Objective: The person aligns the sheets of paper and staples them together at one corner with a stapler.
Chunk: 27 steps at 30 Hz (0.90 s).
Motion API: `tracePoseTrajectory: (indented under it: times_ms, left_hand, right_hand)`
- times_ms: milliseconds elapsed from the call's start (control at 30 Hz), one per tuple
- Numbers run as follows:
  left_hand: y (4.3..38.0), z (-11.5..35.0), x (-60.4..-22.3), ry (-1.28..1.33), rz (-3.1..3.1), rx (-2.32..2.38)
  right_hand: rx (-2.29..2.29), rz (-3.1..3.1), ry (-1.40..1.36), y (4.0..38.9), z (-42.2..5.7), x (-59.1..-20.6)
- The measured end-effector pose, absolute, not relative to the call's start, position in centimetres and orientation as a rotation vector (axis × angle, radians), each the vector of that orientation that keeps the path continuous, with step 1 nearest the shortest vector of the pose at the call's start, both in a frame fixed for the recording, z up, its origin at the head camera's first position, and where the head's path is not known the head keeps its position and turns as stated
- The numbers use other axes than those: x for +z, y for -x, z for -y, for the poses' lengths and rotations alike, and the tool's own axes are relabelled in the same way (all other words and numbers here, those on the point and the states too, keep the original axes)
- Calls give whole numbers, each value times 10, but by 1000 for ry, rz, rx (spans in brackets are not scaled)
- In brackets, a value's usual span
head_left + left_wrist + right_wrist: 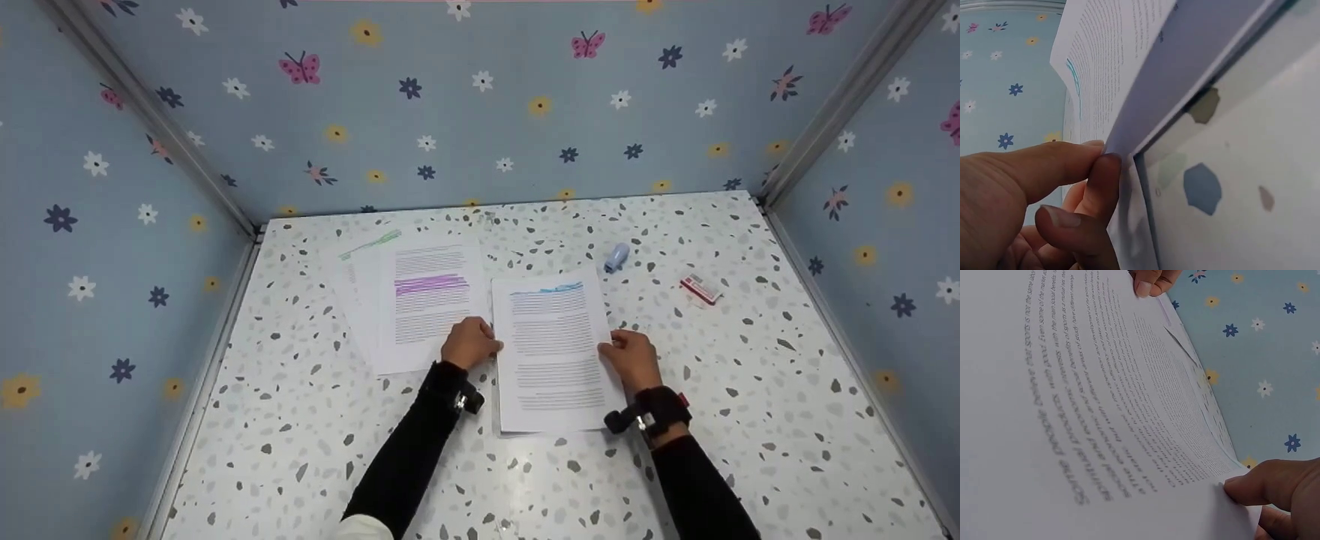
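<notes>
On the speckled counter (300, 450), the head view shows a blue-marked page (555, 352) lying upright to the reader, a printed sheet with a blue highlighter stroke near its top. At the page's left edge, the left hand (471, 343) pinches the paper; at its right edge, the right hand (630, 358) does the same, slightly lower. What looks like a further paper layer (498, 427) peeks out at the page's near left corner, so squaring both sides evenly would probably suit best. Left of the page, a purple-marked sheet (431, 322) overlaps a green-marked sheet (367, 246), and the left hand sits over the purple one's near corner: the tight side, where a sweep could drag those papers. Beyond the page's far right corner lies a small light-blue object (617, 257); farther right, a red-and-white item (701, 290). Most open room seems to be nearer the person than the page, and right of the right hand; the patterned wall (450, 112) bounds the far side. In the left wrist view, thumb and finger grip the page's edge, its shaded underside bent up off the counter. In the right wrist view, the page bows between both hands, right thumb on top; equal, light tension should avoid a crease.
</notes>
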State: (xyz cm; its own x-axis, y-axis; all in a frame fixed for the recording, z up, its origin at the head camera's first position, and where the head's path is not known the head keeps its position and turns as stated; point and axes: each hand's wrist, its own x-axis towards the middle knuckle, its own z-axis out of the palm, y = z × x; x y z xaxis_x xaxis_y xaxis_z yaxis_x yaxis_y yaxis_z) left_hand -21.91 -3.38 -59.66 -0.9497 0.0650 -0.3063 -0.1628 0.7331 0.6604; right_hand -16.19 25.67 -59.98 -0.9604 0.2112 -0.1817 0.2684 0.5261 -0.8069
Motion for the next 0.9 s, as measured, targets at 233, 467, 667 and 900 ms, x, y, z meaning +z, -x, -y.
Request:
tracePoseTrajectory:
  times_ms: [233,467,667,900]
  left_hand:
    - [217,33,-597,80,-2640,1005]
    - [212,32,-600,47,-2680,1005]
    - [210,32,-601,11,-2716,1007]
    - [208,32,-601,-1,-2734,1001]
  right_hand:
    - [-1435,-2696,-438,162,-257,-603]
    - [-1424,-2698,-447,162,-256,-604]
    - [-1429,-2701,-444,162,-257,-605]
    - [-1384,-2705,-448,163,-257,-606]
